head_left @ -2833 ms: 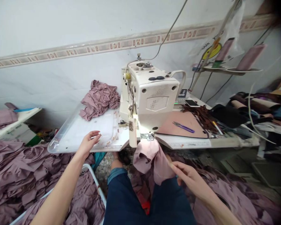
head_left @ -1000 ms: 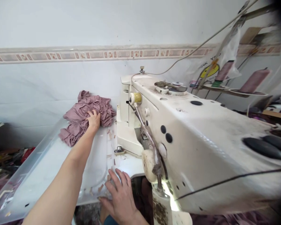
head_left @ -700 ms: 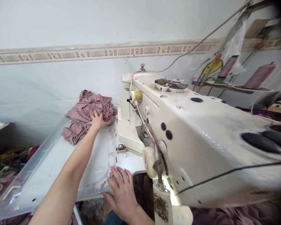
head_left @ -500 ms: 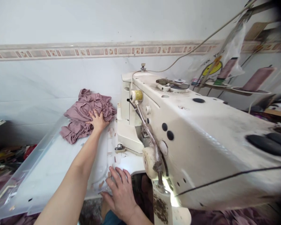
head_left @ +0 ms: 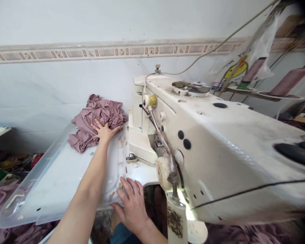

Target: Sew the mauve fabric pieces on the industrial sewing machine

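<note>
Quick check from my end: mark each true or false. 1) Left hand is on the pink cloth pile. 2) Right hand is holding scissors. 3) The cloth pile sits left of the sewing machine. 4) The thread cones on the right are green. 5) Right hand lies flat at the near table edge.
1) True: the left hand rests on the pink cloth pile.
2) False: the right hand holds nothing; its fingers are spread open.
3) True: the pile lies left of the sewing machine.
4) False: the thread cones are dusty pink.
5) True: it lies flat on the table at the near edge.
</note>
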The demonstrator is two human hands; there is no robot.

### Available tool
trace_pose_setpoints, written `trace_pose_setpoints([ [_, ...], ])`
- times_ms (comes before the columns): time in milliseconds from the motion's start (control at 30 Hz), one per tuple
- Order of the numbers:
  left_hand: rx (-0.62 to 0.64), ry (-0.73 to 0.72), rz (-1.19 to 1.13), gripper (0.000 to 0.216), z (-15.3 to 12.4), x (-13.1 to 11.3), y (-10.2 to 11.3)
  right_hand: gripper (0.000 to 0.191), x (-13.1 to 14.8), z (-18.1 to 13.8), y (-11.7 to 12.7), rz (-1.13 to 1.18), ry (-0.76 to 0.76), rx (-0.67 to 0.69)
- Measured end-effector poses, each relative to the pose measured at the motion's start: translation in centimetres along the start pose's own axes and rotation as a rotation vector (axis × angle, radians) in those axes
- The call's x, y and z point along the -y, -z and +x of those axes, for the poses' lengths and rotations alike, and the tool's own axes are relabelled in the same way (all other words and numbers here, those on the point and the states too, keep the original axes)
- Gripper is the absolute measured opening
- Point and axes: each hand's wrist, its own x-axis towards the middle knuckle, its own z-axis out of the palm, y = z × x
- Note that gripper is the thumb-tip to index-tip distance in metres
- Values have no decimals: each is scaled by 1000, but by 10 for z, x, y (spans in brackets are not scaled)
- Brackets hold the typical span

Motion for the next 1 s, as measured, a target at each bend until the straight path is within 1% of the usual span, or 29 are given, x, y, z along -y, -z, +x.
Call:
trace_pose_setpoints([
  [67,-67,29,39,88,3,-7,-11,35,0,-1,0,-10,-2,11],
  [167,-129,20,116,67,15,-7,-20,35,-1,-2,-1,-19,-1,24],
  [267,-147,-19,133,47,26,3,-18,34,-1,-3,-1,-12,-6,18],
  [333,-149,-62,140,36,28,11,-12,37,-1,-3,-2,1,-10,15],
  [433,-144,-118,161,31,24,20,-6,43,-2,-4,-4,17,-7,22],
  [567,-122,-164,200,34,12,27,4,42,-3,-4,-4,19,2,24],
  [667,-96,-191,229,36,-4,31,18,39,-3,-3,-1,16,13,21],
  [767,-71,-221,256,35,-29,35,35,37,-1,-1,2,20,10,7],
  [867,-54,-234,276,34,-64,39,51,37,1,1,5,27,9,11],
  [1000,-36,-232,287,34,-125,48,70,38,2,2,8,39,22,29],
])
